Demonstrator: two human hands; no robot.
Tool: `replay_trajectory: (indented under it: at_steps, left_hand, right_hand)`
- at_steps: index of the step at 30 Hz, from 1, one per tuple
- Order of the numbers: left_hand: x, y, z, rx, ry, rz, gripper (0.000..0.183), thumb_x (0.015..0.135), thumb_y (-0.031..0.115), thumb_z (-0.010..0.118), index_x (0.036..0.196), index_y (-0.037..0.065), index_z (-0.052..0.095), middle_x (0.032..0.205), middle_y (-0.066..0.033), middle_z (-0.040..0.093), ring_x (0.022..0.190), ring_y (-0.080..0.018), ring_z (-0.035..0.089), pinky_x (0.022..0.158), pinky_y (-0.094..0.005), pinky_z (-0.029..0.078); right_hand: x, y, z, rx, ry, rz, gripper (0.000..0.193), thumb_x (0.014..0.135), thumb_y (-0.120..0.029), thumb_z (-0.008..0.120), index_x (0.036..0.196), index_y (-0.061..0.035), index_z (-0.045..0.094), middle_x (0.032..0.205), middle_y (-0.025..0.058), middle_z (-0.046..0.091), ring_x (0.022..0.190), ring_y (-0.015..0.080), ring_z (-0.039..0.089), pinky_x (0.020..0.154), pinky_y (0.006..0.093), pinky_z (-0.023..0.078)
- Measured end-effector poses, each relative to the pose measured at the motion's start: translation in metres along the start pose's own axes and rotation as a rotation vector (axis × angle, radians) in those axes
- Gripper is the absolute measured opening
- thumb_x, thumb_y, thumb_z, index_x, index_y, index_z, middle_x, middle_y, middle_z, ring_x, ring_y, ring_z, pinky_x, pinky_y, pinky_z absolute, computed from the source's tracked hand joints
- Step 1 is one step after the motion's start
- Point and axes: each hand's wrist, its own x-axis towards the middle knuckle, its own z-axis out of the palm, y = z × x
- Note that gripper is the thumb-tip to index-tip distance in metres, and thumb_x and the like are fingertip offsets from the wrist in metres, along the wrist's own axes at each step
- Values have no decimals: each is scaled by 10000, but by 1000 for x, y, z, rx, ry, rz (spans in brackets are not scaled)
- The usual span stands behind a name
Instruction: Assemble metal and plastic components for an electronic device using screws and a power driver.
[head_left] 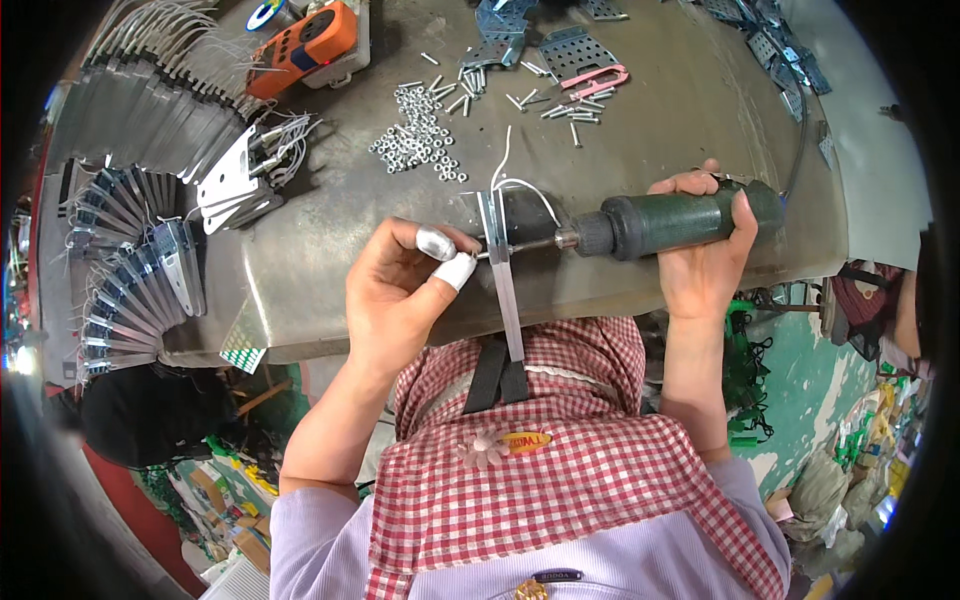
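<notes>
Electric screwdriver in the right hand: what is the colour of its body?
Dark green; the electric screwdriver shows best in the head view.

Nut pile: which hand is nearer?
Left. The left hand is on the near side of the nut pile; the right hand is farther off to its right, gripping the driver.

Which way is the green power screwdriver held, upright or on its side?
On its side: the green power screwdriver lies across the right hand, its shaft pointing left toward the narrow strip.
</notes>
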Motion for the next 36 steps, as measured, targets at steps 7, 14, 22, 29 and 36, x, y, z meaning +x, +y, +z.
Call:
replay_trajectory:
  at_steps: [7, 14, 22, 29, 36]
  left_hand:
    - [-7, -5, 6, 53, 43, 64, 192, 778, -63, 563, 915, 14, 452, 957, -124, 581, 914, -151, 550, 825, -282, 439]
    - [-1, -6, 5, -95, 4, -39, 190, 792, -27, 576, 931, 21, 456, 954, -97, 578, 893, -137, 541, 804, -273, 437]
    - [19, 45, 9, 944, -402, -26, 233, 795, 143, 603, 941, -10, 506, 824, -163, 545, 793, -302, 549, 707, -351, 433]
    - [24, 38, 8, 822, -415, -46, 276, 767, 148, 618, 972, 7, 498, 872, -199, 542, 827, -396, 515, 701, -433, 419]
    - [31, 37, 4, 849, -481, -43, 356, 761, 184, 655, 1026, -9, 515, 824, -126, 547, 713, -202, 493, 680, -322, 432]
  right_hand:
    - [-2, 0, 1, -11, -34, -19, 314, 769, -177, 586, 1018, -58, 438, 844, 36, 482, 850, 173, 498, 905, 394, 359]
    - [-2, -1, 0, -30, -8, -13, 322, 768, -193, 582, 1021, -59, 435, 835, 32, 483, 839, 170, 498, 896, 393, 366]
    - [-5, 6, 5, 20, -23, -10, 349, 742, -185, 605, 1043, -89, 456, 828, 10, 480, 833, 160, 494, 897, 384, 359]
    - [2, 10, -2, 96, -148, 15, 353, 740, -191, 618, 1051, -105, 477, 816, -21, 484, 826, 133, 484, 902, 362, 341]
    - [6, 8, -3, 139, -174, 36, 353, 744, -190, 618, 1058, -103, 484, 812, -22, 487, 832, 132, 485, 904, 360, 341]
